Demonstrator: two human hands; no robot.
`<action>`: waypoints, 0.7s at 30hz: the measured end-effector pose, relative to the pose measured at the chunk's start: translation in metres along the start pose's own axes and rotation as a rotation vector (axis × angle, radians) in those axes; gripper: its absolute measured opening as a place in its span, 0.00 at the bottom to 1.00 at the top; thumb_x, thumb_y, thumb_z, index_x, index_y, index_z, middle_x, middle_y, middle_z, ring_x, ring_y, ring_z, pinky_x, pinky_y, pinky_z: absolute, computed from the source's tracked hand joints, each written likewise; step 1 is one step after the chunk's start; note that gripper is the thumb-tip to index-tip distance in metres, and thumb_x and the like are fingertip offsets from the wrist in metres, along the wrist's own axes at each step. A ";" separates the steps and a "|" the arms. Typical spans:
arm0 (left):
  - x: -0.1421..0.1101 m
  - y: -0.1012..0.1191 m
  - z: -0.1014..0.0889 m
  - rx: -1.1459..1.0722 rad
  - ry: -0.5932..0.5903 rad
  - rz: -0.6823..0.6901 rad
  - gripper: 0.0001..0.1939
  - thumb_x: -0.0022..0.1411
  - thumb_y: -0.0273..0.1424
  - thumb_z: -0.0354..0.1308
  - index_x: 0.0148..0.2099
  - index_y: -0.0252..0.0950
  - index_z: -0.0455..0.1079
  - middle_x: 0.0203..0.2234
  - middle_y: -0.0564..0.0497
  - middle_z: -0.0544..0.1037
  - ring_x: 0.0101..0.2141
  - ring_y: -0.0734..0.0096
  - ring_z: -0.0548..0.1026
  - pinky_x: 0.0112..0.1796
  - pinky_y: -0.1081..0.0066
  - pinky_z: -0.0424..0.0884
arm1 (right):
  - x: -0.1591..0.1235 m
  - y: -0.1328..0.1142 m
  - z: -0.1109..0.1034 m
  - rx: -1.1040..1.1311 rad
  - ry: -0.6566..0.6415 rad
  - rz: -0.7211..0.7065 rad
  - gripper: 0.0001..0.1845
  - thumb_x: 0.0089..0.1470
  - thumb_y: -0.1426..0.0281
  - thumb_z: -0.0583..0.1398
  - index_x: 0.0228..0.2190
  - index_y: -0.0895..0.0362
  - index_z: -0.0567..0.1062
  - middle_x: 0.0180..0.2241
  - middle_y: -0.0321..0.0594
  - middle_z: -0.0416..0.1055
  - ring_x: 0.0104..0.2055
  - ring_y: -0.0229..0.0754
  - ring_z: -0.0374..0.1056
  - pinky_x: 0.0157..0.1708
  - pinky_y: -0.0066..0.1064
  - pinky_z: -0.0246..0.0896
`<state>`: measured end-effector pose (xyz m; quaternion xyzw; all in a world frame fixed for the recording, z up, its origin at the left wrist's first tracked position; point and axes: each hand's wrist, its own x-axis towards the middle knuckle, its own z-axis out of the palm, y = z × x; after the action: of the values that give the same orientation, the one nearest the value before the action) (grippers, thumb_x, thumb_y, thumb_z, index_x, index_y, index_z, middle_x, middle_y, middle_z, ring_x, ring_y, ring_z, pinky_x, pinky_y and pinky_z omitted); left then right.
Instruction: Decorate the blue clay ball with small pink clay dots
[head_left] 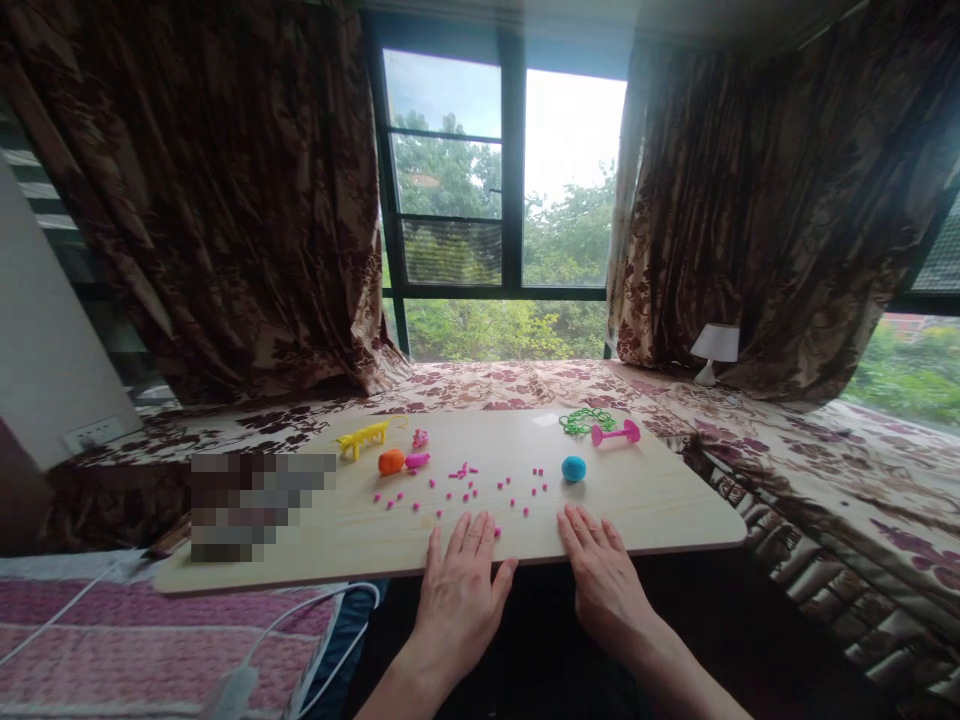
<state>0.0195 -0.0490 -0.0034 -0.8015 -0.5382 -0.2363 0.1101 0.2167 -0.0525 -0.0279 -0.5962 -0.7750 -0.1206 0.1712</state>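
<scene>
My left hand (466, 580) lies flat, palm down, over the near edge of the pale wooden table (337, 545), holding nothing. Close to its fingertips is a small pink piece (497, 532). My right hand (600, 570) rests on the same edge with its fingers stretched out and nothing in it. Beyond the right hand sits a blue ball (574, 469). Several small pink pieces (467, 497) are scattered over the middle of the table. To the left are an orange lump (391, 461) and, touching it, a magenta piece (417, 460).
A yellow animal-like figure (363, 438) stands at the back left, near a pink cluster (420, 438). Green beaded string (587, 421) and a pink dumbbell-shaped piece (616, 433) lie at the back right. A white lamp (715, 345) stands on the sill. A white cable (300, 603) runs below left.
</scene>
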 end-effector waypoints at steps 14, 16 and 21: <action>0.061 -0.013 -0.007 0.043 0.101 -0.016 0.14 0.60 0.32 0.46 0.28 0.38 0.71 0.28 0.47 0.74 0.35 0.63 0.70 0.45 0.60 0.57 | 0.073 0.012 -0.027 0.272 0.025 -0.001 0.12 0.52 0.77 0.52 0.32 0.57 0.74 0.33 0.40 0.71 0.35 0.37 0.66 0.35 0.24 0.56; 0.068 -0.024 -0.012 0.056 0.107 -0.038 0.14 0.61 0.32 0.45 0.30 0.37 0.71 0.30 0.47 0.75 0.36 0.62 0.70 0.45 0.60 0.57 | 0.085 0.015 -0.027 0.287 0.040 0.007 0.12 0.52 0.78 0.52 0.33 0.57 0.74 0.33 0.40 0.72 0.36 0.37 0.67 0.36 0.24 0.56; 0.085 -0.065 -0.025 0.093 0.077 -0.115 0.14 0.62 0.33 0.45 0.35 0.36 0.71 0.34 0.45 0.75 0.42 0.61 0.69 0.47 0.57 0.57 | 0.105 0.022 -0.039 0.315 0.026 0.013 0.12 0.54 0.77 0.52 0.36 0.58 0.73 0.37 0.40 0.72 0.39 0.38 0.66 0.40 0.26 0.57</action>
<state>-0.0207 0.0348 0.0556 -0.7537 -0.5891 -0.2475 0.1541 0.2183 0.0303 0.0504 -0.5653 -0.7782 -0.0040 0.2735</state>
